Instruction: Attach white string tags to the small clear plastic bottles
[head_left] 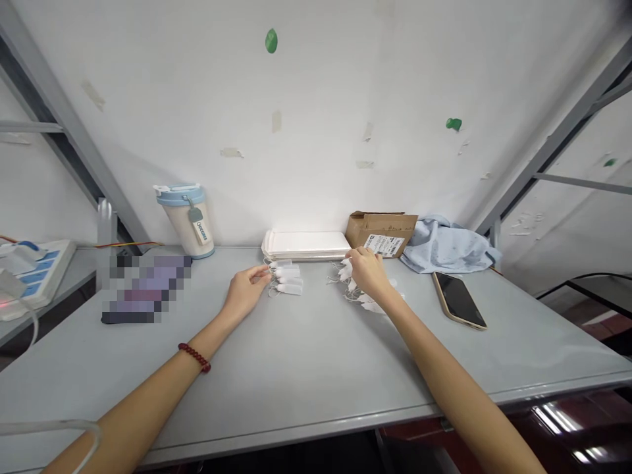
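Head: L fingers (259, 270) part-open @ tags (290, 281); R fingers (355, 256) curled @ pile (371, 305)

Stringed white tags (290, 289), two clusters

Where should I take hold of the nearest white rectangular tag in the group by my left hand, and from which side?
Probably by its free end, from the right: the white rectangular tag is narrow and points right, away from your left hand, while its thin white looped string sits at the opposite end and could snag.
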`<state>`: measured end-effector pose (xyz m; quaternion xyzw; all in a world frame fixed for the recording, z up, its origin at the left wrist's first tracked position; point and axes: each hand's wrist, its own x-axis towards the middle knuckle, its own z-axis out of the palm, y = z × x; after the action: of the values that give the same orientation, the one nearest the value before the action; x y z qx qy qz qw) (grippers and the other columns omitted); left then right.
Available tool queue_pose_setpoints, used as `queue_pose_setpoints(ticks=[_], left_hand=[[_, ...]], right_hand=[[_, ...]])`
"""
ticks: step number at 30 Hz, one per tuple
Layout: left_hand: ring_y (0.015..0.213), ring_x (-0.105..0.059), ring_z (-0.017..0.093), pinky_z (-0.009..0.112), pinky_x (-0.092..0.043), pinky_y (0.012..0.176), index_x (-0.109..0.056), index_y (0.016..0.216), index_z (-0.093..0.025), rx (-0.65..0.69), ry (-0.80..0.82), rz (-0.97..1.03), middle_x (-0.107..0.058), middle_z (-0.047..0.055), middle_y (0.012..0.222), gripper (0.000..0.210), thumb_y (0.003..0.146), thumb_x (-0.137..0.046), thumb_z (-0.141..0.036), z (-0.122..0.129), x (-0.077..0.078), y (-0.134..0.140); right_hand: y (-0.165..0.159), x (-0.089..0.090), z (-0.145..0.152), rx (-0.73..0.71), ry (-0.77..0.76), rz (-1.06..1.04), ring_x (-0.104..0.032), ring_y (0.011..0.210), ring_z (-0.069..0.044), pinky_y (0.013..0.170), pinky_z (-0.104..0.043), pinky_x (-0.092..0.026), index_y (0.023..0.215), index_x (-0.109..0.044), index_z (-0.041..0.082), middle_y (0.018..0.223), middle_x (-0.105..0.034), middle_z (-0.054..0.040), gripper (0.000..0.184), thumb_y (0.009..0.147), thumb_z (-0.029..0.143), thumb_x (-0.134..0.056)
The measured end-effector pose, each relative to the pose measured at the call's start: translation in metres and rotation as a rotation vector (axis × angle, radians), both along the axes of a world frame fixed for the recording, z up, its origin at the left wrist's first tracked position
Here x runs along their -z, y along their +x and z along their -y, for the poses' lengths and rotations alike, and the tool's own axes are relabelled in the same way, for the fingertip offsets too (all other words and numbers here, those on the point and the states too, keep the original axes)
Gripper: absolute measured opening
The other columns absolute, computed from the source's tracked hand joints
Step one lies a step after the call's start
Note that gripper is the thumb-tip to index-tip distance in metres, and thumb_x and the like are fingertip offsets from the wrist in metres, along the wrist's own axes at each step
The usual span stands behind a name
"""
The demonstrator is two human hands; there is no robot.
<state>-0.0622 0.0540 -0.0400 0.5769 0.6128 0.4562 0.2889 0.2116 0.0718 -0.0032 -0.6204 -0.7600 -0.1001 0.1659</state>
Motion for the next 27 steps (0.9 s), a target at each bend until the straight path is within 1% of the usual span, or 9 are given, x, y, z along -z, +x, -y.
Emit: queue_pose_setpoints(ticks=[2, 6, 9, 12, 14, 18, 20, 24, 27], left_hand=[[0.057, -0.058, 0.015, 0.028, -0.045, 0.059, -0.064, 0.106, -0.015, 0.024, 0.002, -0.066, -0.07, 0.006, 0.086, 0.042, 0.07, -0.058, -0.034, 0.003, -0.001, 0.001], [0.062, -0.059, 0.015, 0.028, -0.046, 0.064, -0.058, 0.113, -0.018, 0.051, 0.037, -0.221, -0.067, 0.005, 0.096, 0.042, 0.073, -0.052, -0.029, 0.008, -0.004, 0.005], [0.067, -0.059, 0.015, 0.03, -0.046, 0.072, -0.053, 0.118, -0.017, 0.022, 0.07, -0.309, -0.062, 0.007, 0.106, 0.044, 0.075, -0.049, -0.03, 0.011, -0.004, 0.007], [0.068, -0.058, 0.015, 0.031, -0.046, 0.075, -0.05, 0.118, -0.016, -0.017, 0.066, -0.341, -0.059, 0.008, 0.111, 0.045, 0.076, -0.049, -0.029, 0.011, -0.005, 0.007], [0.067, -0.057, 0.015, 0.032, -0.046, 0.076, -0.05, 0.117, -0.015, -0.039, 0.071, -0.347, -0.058, 0.009, 0.111, 0.044, 0.076, -0.049, -0.029, 0.011, -0.005, 0.007], [0.068, -0.057, 0.016, 0.032, -0.046, 0.075, -0.049, 0.115, -0.015, -0.071, 0.105, -0.33, -0.058, 0.009, 0.109, 0.041, 0.076, -0.049, -0.028, 0.013, -0.003, 0.01], [0.068, -0.057, 0.015, 0.032, -0.046, 0.075, -0.049, 0.115, -0.015, -0.075, 0.108, -0.314, -0.057, 0.009, 0.109, 0.041, 0.076, -0.048, -0.027, 0.014, -0.002, 0.013], [0.068, -0.057, 0.015, 0.032, -0.045, 0.077, -0.047, 0.115, -0.015, -0.067, 0.108, -0.296, -0.057, 0.008, 0.11, 0.04, 0.076, -0.048, -0.025, 0.017, -0.002, 0.019], [0.069, -0.057, 0.015, 0.032, -0.045, 0.077, -0.048, 0.113, -0.016, -0.074, 0.109, -0.289, -0.058, 0.008, 0.11, 0.039, 0.076, -0.049, -0.025, 0.018, -0.003, 0.02]], right_hand=[[0.002, -0.008, 0.003, -0.015, -0.029, -0.059, -0.05, 0.099, -0.025, 0.074, -0.033, -0.031, 0.099, -0.061, 0.016, 0.103, -0.062, -0.0126, 0.031, 0.085, 0.004, -0.035], [0.007, -0.021, 0.008, -0.041, -0.05, -0.137, -0.054, 0.09, -0.023, 0.072, -0.031, -0.032, 0.092, -0.061, 0.017, 0.095, -0.065, -0.0094, 0.029, 0.09, 0.013, -0.033], [0.012, -0.026, 0.008, -0.047, -0.02, -0.17, -0.056, 0.087, -0.022, 0.071, -0.03, -0.033, 0.088, -0.061, 0.017, 0.091, -0.066, -0.0083, 0.029, 0.091, 0.018, -0.032], [0.02, -0.029, 0.007, -0.07, -0.011, -0.216, -0.057, 0.087, -0.02, 0.071, -0.028, -0.034, 0.088, -0.061, 0.016, 0.093, -0.066, -0.0083, 0.028, 0.089, 0.016, -0.033], [0.026, -0.032, 0.008, -0.075, -0.038, -0.238, -0.058, 0.082, -0.019, 0.069, -0.026, -0.036, 0.086, -0.061, 0.015, 0.09, -0.067, -0.0085, 0.028, 0.086, 0.014, -0.034], [0.033, -0.041, 0.019, -0.12, -0.235, -0.297, -0.055, 0.059, -0.015, 0.055, -0.023, -0.035, 0.082, -0.06, 0.015, 0.062, -0.064, -0.003, 0.025, 0.082, 0.015, -0.036], [0.033, -0.045, 0.027, -0.166, -0.323, -0.323, -0.053, 0.051, -0.013, 0.05, -0.022, -0.034, 0.081, -0.06, 0.016, 0.053, -0.06, 0.0, 0.021, 0.08, 0.016, -0.039], [0.035, -0.047, 0.038, -0.222, -0.536, -0.281, -0.052, 0.049, -0.013, 0.045, -0.021, -0.032, 0.08, -0.061, 0.019, 0.052, -0.06, 0.0018, 0.013, 0.075, 0.019, -0.049], [0.037, -0.041, 0.041, -0.195, -0.654, -0.23, -0.052, 0.049, -0.014, 0.044, -0.022, -0.032, 0.082, -0.063, 0.022, 0.052, -0.059, 0.0019, 0.013, 0.07, 0.02, -0.057]])
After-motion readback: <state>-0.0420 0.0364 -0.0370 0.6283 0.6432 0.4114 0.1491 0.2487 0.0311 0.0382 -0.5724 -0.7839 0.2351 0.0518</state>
